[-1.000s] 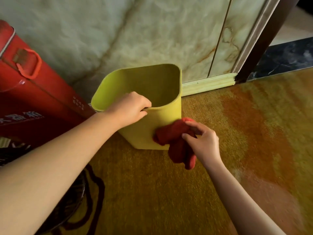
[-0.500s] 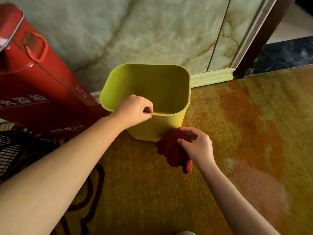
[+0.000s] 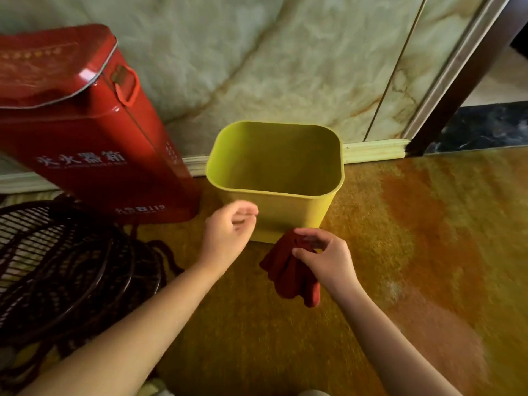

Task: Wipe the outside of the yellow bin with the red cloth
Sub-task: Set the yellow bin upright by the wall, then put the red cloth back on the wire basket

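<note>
Empty yellow plastic bin (image 3: pixel 288 215) upright on carpet by the wall skirting, light and tippy so steady its rim; left hand (image 3: pixel 228 235) loose, off it; right hand (image 3: pixel 325 260) pinching limp red cloth (image 3: pixel 288 270) at its base.

One head-worn view, looking steeply down and forward from close above the carpet (image 3: pixel 400 281). It faces the marble wall (image 3: pixel 257 67), with both forearms reaching in from the bottom edge.
</note>
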Demonstrator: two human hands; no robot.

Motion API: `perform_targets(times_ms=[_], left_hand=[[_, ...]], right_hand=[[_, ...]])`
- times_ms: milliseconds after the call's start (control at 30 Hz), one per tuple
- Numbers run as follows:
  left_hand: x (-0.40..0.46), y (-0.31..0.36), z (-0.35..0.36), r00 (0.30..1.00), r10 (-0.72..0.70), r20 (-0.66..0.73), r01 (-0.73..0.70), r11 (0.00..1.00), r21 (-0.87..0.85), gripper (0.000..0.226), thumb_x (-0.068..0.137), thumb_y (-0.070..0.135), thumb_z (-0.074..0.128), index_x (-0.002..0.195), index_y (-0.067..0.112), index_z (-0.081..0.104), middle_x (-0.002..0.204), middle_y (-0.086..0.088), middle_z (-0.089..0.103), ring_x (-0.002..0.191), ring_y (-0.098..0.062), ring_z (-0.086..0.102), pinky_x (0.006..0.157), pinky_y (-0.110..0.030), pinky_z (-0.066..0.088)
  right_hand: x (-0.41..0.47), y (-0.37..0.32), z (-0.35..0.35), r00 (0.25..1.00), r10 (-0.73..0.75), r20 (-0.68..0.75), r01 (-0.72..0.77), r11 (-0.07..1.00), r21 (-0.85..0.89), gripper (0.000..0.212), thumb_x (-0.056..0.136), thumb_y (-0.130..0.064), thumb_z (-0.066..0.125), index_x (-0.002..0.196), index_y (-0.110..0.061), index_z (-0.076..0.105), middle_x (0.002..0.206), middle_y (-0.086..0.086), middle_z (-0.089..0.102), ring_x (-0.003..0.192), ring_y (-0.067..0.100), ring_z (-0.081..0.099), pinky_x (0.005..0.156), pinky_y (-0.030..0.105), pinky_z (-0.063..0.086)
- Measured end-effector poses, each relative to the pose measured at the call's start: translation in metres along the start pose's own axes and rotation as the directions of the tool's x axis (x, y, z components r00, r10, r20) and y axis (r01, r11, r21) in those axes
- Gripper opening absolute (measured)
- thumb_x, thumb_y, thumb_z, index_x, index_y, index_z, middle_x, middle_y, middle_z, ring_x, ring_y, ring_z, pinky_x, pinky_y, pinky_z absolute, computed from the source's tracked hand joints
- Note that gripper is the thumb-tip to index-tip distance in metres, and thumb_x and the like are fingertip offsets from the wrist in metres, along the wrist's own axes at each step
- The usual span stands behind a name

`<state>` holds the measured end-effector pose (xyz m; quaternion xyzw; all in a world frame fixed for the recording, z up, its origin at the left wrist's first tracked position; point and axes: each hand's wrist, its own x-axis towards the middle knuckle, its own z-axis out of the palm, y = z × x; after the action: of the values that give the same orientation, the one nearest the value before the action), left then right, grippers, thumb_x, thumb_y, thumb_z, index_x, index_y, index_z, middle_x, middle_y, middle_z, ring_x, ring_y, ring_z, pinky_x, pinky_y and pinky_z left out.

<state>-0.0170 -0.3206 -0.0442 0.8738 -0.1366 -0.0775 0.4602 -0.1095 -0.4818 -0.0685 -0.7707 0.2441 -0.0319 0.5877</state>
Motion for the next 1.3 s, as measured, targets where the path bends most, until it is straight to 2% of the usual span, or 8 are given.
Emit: perform_targets(times_ms=[100,167,367,500,633,767,900,1300], left_hand=[[-0.032,-0.021,-0.023,0.784,-0.401,0.474,0.56,0.786,-0.263,0.05,0.086,0.02,0.051,0.133,0.034,0.039,0.14,0.008,0.04,0.13,-0.012,0.034,0.109,-0.043,0.03],[-0.04,-0.027,-0.042,0.742,-0.358,0.567,0.572,0.778,-0.258,0.058,0.084,0.022,0.052,0.137,0.038,0.033,0.146,0.008,0.031,0.134,-0.013,0.026,0.112,-0.045,0.018],[-0.058,-0.035,-0.097,0.867,-0.308,0.392,0.459,0.801,-0.386,0.044,0.078,0.009,0.066,0.117,0.026,0.055,0.108,0.001,0.066,0.096,-0.01,0.063,0.082,-0.025,0.053],[-0.078,-0.047,-0.138,0.92,-0.334,0.205,0.391,0.818,-0.421,0.027,0.075,0.007,0.068,0.101,0.013,0.067,0.102,-0.011,0.07,0.095,-0.021,0.066,0.09,-0.033,0.051],[-0.095,-0.064,-0.194,0.937,-0.33,0.114,0.345,0.824,-0.45,0.017,0.074,0.006,0.068,0.088,0.014,0.071,0.082,0.001,0.075,0.079,-0.011,0.069,0.077,-0.021,0.055],[-0.096,-0.083,-0.251,0.919,-0.392,0.042,0.379,0.848,-0.372,0.016,0.073,0.005,0.068,0.08,0.019,0.07,0.072,0.004,0.074,0.07,-0.011,0.067,0.068,-0.019,0.054],[-0.086,-0.104,-0.283,0.889,-0.458,-0.015,0.437,0.856,-0.277,0.02,0.072,0.007,0.07,0.089,0.018,0.069,0.092,-0.009,0.071,0.086,-0.021,0.067,0.083,-0.03,0.051],[-0.037,-0.197,-0.272,0.813,-0.58,-0.056,0.539,0.785,-0.305,0.019,0.069,0.013,0.074,0.087,0.018,0.07,0.097,-0.008,0.071,0.094,-0.022,0.066,0.092,-0.034,0.049]], right_hand=[[-0.008,-0.019,0.023,0.991,-0.024,0.128,0.021,0.999,0.028,0.029,0.072,-0.011,0.074,0.093,-0.031,0.071,0.088,-0.017,0.067,0.082,-0.005,0.062,0.071,0.012,0.05],[-0.013,-0.036,0.04,0.971,-0.08,0.226,0.068,0.996,0.059,0.029,0.072,-0.01,0.074,0.09,-0.032,0.071,0.087,-0.015,0.069,0.079,-0.007,0.063,0.067,0.007,0.049],[-0.025,-0.088,0.073,0.884,-0.272,0.381,0.279,0.96,0.037,0.034,0.071,-0.005,0.072,0.088,-0.035,0.071,0.089,-0.011,0.072,0.083,-0.005,0.064,0.072,0.003,0.045],[-0.033,-0.118,0.099,0.799,-0.377,0.469,0.407,0.913,0.041,0.039,0.07,-0.001,0.071,0.092,-0.032,0.07,0.091,-0.01,0.071,0.083,-0.009,0.063,0.077,0.003,0.043],[-0.034,-0.143,0.135,0.742,-0.42,0.523,0.446,0.891,0.084,0.047,0.07,0.006,0.069,0.105,-0.026,0.064,0.098,0.005,0.069,0.09,0.009,0.064,0.088,0.017,0.048],[-0.022,-0.161,0.175,0.746,-0.422,0.515,0.448,0.89,0.081,0.048,0.071,0.008,0.067,0.108,-0.022,0.061,0.087,0.0,0.067,0.086,0.011,0.062,0.087,0.021,0.048],[-0.007,-0.164,0.216,0.77,-0.383,0.51,0.423,0.905,0.041,0.042,0.071,0.004,0.069,0.108,-0.015,0.063,0.092,0.006,0.068,0.086,0.013,0.064,0.088,0.03,0.05],[0.052,-0.113,0.299,0.868,-0.205,0.452,0.313,0.933,-0.178,0.027,0.072,-0.006,0.071,0.096,-0.018,0.067,0.084,-0.002,0.067,0.079,0.007,0.06,0.07,0.02,0.041]])
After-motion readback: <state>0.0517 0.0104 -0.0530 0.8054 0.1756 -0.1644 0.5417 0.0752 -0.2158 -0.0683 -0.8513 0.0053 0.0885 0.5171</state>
